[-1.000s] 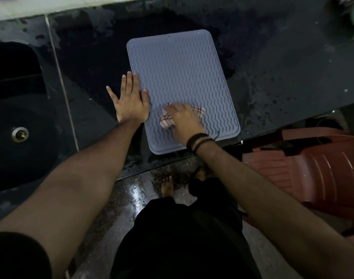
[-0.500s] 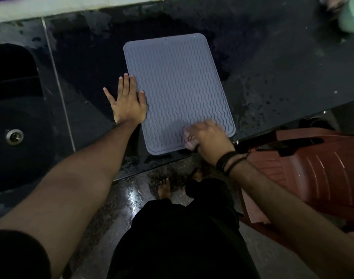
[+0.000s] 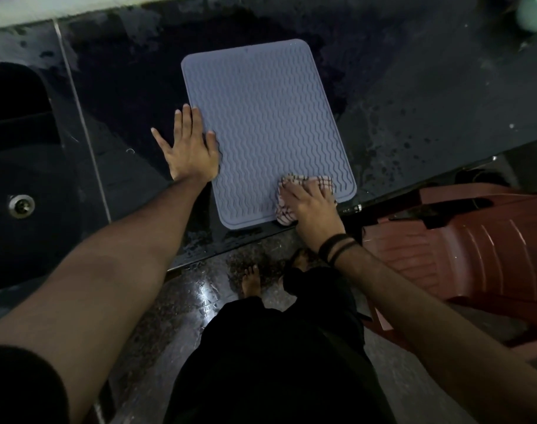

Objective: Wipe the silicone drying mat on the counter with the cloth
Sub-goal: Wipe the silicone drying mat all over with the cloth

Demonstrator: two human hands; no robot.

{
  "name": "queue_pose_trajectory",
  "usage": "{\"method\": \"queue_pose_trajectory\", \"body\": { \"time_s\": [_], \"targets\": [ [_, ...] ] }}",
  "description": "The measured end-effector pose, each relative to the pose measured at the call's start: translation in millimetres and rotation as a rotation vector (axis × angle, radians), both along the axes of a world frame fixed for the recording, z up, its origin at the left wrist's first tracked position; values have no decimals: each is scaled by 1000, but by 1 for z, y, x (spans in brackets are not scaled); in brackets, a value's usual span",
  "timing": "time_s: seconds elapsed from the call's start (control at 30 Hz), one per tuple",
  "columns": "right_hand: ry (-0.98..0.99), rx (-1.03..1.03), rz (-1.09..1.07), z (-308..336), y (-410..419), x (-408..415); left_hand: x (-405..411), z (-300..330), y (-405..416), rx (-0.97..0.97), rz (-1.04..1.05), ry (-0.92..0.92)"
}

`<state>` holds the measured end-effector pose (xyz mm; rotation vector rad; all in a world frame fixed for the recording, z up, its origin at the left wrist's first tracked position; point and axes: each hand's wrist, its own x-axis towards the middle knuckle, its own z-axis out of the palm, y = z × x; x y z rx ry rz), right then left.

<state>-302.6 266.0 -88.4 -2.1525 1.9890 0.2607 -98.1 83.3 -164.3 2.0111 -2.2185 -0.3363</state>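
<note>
The right hand presses the checked cloth flat-fingered on the silicone mat's near corner. The left hand, grip wide, pins its edge. The mat could slip off the table if that hold loosens.

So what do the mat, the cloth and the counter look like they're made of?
Mat: likely silicone or soft rubber, matte grey-blue, with moulded wavy ridges and a raised rim. Cloth: woven fabric, pale with dark checks, bunched under the right hand. Counter: looks like polished dark stone, glossy and speckled, with wet patches. The left hand lies flat at the mat's edge.
</note>
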Motion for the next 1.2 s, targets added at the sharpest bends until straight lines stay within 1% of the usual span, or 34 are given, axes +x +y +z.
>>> {"method": "queue_pose_trajectory", "body": {
  "time_s": [0.1,0.17,0.23,0.3,0.37,0.43,0.53,0.6,0.7,0.8,0.9,0.97,1.03,1.1,1.13,1.2],
  "targets": [
    [19,77,59,12,12,-8,1,1,1,-3,-5,11],
    [-34,99,23,23,3,-12,2,1,2,-4,-18,21],
    [-133,55,-74,34,-17,-14,3,3,1,12,-34,29],
    [-218,-45,-127,40,-42,-11,4,4,0,25,-45,34],
    [-273,-94,-110,37,-69,2,6,5,-2,28,-42,80],
    [-299,-83,-83,30,-94,21,13,8,-6,20,-55,136],
    [-267,-51,-44,12,-116,47,27,10,-14,-14,-162,94],
    [-224,-38,-17,-1,-116,57,31,8,-15,-28,-203,54],
    [-172,-30,59,-13,-93,56,29,3,-13,-42,-188,18],
    [-156,-7,135,-10,-63,43,27,5,-12,-25,-175,-1],
    [-180,84,175,4,-56,29,27,6,-12,-16,-167,19],
    [-256,114,150,16,-73,21,28,6,-11,-17,-173,35],
    [-339,-5,62,27,-101,21,29,6,-12,-7,-184,48],
    [-352,-188,11,31,-138,30,30,8,-14,11,-182,66],
    [-348,-238,5,31,-155,38,30,9,-15,18,-179,70],
    [-341,-219,19,23,-179,57,31,10,-17,30,-172,71]
  ]
}}
